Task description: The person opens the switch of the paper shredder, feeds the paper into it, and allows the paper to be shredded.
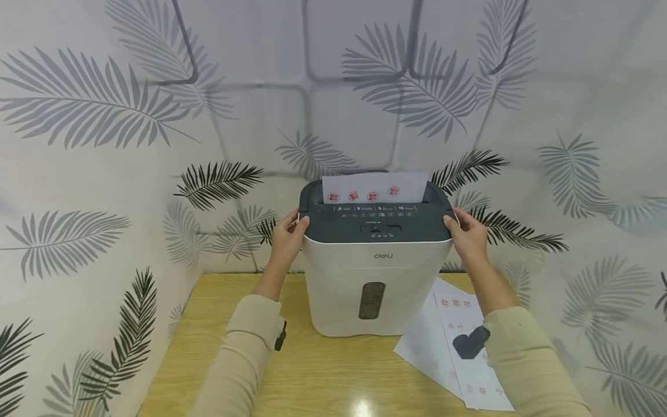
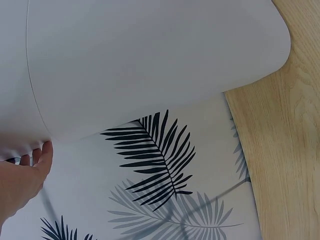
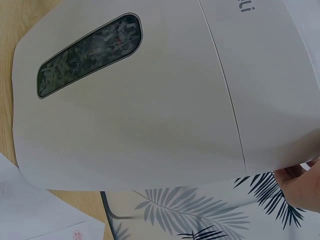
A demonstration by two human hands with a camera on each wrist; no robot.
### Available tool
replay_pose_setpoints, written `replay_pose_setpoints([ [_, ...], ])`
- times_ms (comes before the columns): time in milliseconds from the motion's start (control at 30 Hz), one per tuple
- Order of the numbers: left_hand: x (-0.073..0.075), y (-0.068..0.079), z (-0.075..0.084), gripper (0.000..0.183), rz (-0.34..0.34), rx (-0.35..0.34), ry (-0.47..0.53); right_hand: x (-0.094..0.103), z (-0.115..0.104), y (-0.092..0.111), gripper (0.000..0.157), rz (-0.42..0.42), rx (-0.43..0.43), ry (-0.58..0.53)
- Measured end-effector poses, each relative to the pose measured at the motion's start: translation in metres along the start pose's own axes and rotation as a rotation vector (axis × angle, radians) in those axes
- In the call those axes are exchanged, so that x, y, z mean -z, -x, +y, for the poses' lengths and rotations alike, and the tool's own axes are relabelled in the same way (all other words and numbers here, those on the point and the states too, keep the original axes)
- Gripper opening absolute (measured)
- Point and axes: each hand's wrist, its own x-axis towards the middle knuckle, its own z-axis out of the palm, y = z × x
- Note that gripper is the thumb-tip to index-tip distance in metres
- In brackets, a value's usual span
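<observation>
A white paper shredder [image 1: 333, 278] with a dark grey top [image 1: 333, 226] and a "deli" mark stands on the wooden table. Upright in its slot is a sheet of paper [image 1: 417, 191] with red stamp prints. My left hand [image 1: 285, 238] grips the left end of the shredder's top, thumb on the upper edge and fingers curled under the side. At the opposite end my right hand [image 1: 470, 236] holds it the same way. Shredded paper shows through the front window [image 3: 90, 55] in the right wrist view. The left wrist view shows my fingers against the shredder's side wall.
Several loose sheets [image 1: 455, 347] with red stamps lie to the right of the shredder, partly beneath my right forearm. The table [image 1: 333, 370] extends in front of it. Right behind is a leaf-patterned curtain or wall covering [image 1: 234, 133].
</observation>
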Motion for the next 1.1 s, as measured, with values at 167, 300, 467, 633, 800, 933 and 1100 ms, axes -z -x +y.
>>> replay_pose_setpoints([
  [167,-0.0008,0.0002,-0.0004,0.050,0.004,-0.005,0.001,0.0007,-0.0002,-0.0002,0.048,0.001,-0.003,-0.003],
  [300,-0.0013,0.0001,-0.0009,0.050,0.015,-0.009,0.003,0.0008,-0.0003,-0.0004,0.048,-0.007,-0.003,0.004],
  [467,-0.0017,-0.0001,-0.0006,0.049,0.019,-0.009,0.010,0.0008,0.0004,-0.0013,0.048,-0.004,-0.008,0.005],
  [633,-0.0020,0.0008,-0.0003,0.049,0.021,-0.006,0.016,0.0007,0.0006,-0.0017,0.049,-0.010,-0.017,0.005],
  [800,-0.0024,0.0004,-0.0005,0.049,0.021,-0.011,0.017,0.0009,-0.0006,-0.0007,0.049,-0.009,-0.017,-0.004],
  [933,-0.0029,0.0004,-0.0010,0.049,0.021,-0.015,0.020,0.0013,-0.0009,-0.0003,0.048,-0.004,-0.010,-0.002],
  [1100,-0.0031,0.0011,-0.0006,0.049,0.022,-0.004,0.030,0.0013,-0.0003,-0.0002,0.049,-0.016,-0.010,0.004],
])
